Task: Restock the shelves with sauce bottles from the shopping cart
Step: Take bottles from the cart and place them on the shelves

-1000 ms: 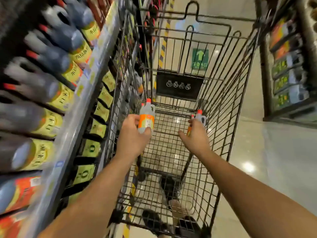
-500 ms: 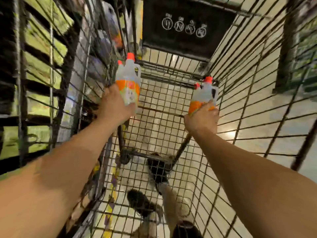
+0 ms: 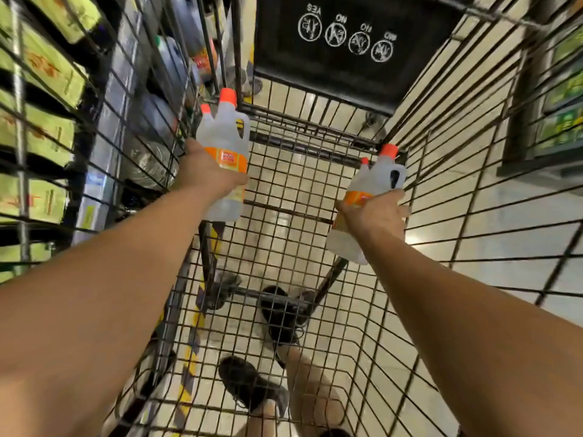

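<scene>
- The left hand (image 3: pixel 208 175) is clenched around a pack of two clear bottles (image 3: pixel 225 143) with orange caps and an orange label band, a small bottle joined to the near side of a larger one with a moulded handle
- This pack is held upright above the cart floor, close to the left wall of the shopping cart (image 3: pixel 467 171), its base clear of the mesh
- The right hand (image 3: pixel 375 212) grips a second, matching pair of bottles (image 3: pixel 372 187) from above and behind, fingers wrapped over the orange label
- That second pair leans slightly towards the right, near the cart's far right corner, with its base also lifted off the mesh
- Both packs look filled with a clear, colourless liquid
- The cart basket is black wire mesh; apart from the two held packs, no other goods show on its floor (image 3: pixel 284 184)
- At the far end of the cart a black panel (image 3: pixel 347 42) carries four round white pictograms
- Through the mesh floor, the person's dark shoes (image 3: pixel 280 313) stand on pale floor tiles
- Beyond the cart's left wall stand store shelves (image 3: pixel 104 171) with large clear jugs (image 3: pixel 161 115) and rows of yellow-green labelled goods (image 3: pixel 41 67), blurred
- To the right, across the tiled aisle, another shelf unit (image 3: pixel 555 115) holds green-labelled items, too blurred to make out
</scene>
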`<action>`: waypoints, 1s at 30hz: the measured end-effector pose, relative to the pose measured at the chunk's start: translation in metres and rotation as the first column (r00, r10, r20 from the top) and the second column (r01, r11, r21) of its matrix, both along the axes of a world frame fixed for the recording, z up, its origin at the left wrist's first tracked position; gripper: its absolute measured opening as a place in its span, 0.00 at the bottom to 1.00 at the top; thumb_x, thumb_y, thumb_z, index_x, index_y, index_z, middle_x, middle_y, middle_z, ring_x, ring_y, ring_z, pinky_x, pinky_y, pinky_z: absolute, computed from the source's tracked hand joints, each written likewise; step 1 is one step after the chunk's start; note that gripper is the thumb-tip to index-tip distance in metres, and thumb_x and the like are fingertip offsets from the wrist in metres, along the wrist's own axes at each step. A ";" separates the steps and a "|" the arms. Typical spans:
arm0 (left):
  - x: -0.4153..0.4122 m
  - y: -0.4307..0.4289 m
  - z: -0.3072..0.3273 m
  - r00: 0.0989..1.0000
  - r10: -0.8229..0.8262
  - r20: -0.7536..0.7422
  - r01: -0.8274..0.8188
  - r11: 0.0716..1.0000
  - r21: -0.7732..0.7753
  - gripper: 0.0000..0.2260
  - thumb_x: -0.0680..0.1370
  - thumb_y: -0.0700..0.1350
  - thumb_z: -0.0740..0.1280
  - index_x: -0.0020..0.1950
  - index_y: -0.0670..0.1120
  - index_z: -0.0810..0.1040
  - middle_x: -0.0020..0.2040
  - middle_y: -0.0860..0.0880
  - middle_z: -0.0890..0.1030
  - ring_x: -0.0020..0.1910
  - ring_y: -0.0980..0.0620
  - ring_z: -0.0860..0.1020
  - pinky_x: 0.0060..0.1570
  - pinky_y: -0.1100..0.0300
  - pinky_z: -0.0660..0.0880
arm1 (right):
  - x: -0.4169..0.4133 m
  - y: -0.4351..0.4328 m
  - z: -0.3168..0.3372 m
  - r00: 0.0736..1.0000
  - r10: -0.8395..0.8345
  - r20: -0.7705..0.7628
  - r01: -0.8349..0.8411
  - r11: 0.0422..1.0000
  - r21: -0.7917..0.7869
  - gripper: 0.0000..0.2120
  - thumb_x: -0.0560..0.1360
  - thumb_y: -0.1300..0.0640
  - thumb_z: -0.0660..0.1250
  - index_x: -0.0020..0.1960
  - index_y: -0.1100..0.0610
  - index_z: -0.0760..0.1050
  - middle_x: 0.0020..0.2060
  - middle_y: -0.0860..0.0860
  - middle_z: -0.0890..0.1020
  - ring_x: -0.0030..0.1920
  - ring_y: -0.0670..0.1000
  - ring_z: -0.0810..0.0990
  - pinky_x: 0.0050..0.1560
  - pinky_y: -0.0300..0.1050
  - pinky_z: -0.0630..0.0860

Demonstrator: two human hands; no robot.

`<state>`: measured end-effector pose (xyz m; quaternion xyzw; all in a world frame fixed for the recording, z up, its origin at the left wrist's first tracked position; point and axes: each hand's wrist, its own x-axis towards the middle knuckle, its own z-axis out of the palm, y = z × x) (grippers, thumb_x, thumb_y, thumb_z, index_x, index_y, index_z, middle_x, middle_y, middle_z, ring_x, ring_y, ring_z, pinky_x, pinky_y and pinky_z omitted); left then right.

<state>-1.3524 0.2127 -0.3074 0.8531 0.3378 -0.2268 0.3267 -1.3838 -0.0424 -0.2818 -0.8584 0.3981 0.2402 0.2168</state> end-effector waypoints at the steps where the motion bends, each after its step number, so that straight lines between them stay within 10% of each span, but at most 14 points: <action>1: 0.002 0.001 0.000 1.000 0.012 -0.012 -0.012 1.000 -0.008 0.46 0.62 0.52 0.82 0.72 0.45 0.60 0.66 0.43 0.73 0.64 0.41 0.74 0.62 0.46 0.74 | 0.001 0.000 -0.002 0.999 -0.035 0.015 0.034 0.999 0.033 0.47 0.66 0.42 0.77 0.73 0.55 0.52 0.66 0.59 0.66 0.65 0.63 0.71 0.61 0.64 0.73; 17: -0.043 -0.021 0.015 0.985 0.139 0.103 -0.126 0.984 -0.126 0.42 0.58 0.49 0.83 0.67 0.52 0.66 0.53 0.52 0.77 0.52 0.46 0.77 0.48 0.53 0.77 | 0.012 -0.008 -0.004 0.972 -0.237 0.000 0.233 0.957 0.175 0.45 0.62 0.49 0.81 0.68 0.57 0.58 0.59 0.58 0.73 0.58 0.60 0.75 0.57 0.62 0.76; 20: -0.062 -0.032 0.031 0.970 0.174 0.168 -0.146 0.975 -0.166 0.41 0.57 0.49 0.83 0.64 0.55 0.66 0.45 0.59 0.75 0.43 0.52 0.75 0.34 0.62 0.68 | 0.002 -0.008 0.004 0.981 -0.192 0.042 0.179 0.963 0.203 0.46 0.61 0.51 0.82 0.68 0.58 0.58 0.62 0.59 0.73 0.60 0.62 0.75 0.59 0.63 0.75; 24: -0.085 -0.043 0.060 0.946 0.222 0.236 -0.156 0.951 -0.269 0.42 0.57 0.48 0.82 0.66 0.56 0.66 0.50 0.59 0.77 0.48 0.51 0.78 0.47 0.54 0.77 | -0.017 -0.004 0.021 0.988 -0.105 0.114 0.079 0.973 0.216 0.47 0.59 0.51 0.83 0.68 0.59 0.58 0.63 0.59 0.73 0.61 0.62 0.75 0.59 0.63 0.75; 30: -0.123 -0.053 0.127 0.876 0.290 0.385 -0.142 0.918 -0.370 0.41 0.58 0.47 0.83 0.63 0.65 0.64 0.49 0.63 0.77 0.46 0.66 0.77 0.40 0.63 0.75 | -0.047 0.009 0.071 0.926 0.027 0.377 -0.124 0.964 0.235 0.43 0.57 0.53 0.81 0.65 0.58 0.63 0.57 0.55 0.76 0.53 0.57 0.77 0.51 0.52 0.78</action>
